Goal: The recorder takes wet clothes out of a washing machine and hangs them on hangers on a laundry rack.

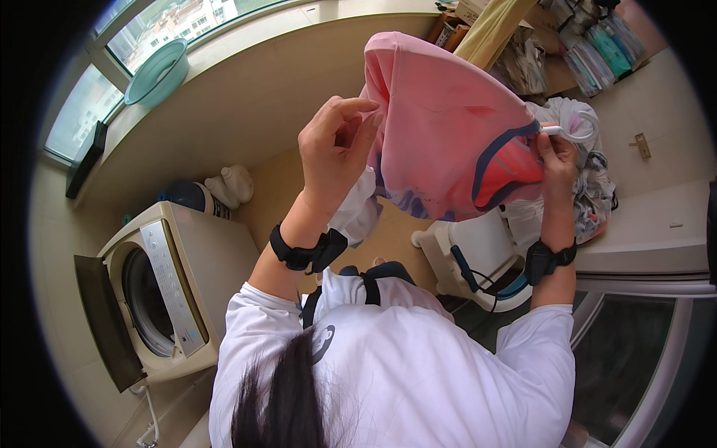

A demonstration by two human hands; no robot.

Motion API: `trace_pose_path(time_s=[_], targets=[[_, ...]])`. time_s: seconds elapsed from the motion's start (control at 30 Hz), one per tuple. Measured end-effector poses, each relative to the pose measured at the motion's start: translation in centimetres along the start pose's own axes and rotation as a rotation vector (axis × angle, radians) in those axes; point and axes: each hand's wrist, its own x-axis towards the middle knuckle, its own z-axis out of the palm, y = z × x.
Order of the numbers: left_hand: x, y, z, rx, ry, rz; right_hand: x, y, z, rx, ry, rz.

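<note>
A pink garment [437, 117] with a navy neckband hangs in front of me, its red-pink inside showing through the neck opening. From the neckband sticks the curved hook of a white clothes hanger [582, 131]. My right hand [557, 157] grips the hanger at the base of its hook, against the neckband. At the garment's far left edge, my left hand [339, 131] has thumb and forefinger bent toward the cloth. Whether fabric is pinched between them is unclear. The rest of the hanger is hidden inside the garment.
On the left stands a top-loading washing machine [207, 246] with its lid raised. A teal basin [159, 73] rests on the window ledge. White cloth [355, 210] shows below the garment. Right of me are a white and grey appliance [476, 255] and stuffed plastic bags [591, 196].
</note>
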Motion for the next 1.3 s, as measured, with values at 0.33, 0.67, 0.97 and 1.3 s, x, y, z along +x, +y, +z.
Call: trace_pose_path(time_s=[0.33, 0.67, 0.97, 1.3], targets=[[2.6, 8.7, 7.0, -0.556, -0.084, -0.135, -3.1, 0.2, 6.0, 0.371, -0.259, 0.103], [4.7, 10.0, 9.9, -0.387, -0.185, 0.256, -5.1, 1.0, 6.7, -0.019, -0.002, -0.048], [5.1, -2.3, 4.3, -0.526, -0.025, -0.485, -3.3, 3.4, 1.5, -0.397, -0.176, -0.361], [3.5, -3.0, 4.4, -0.293, -0.478, -0.46, -3.3, -10.6, 1.9, 0.025, -0.46, -0.126]])
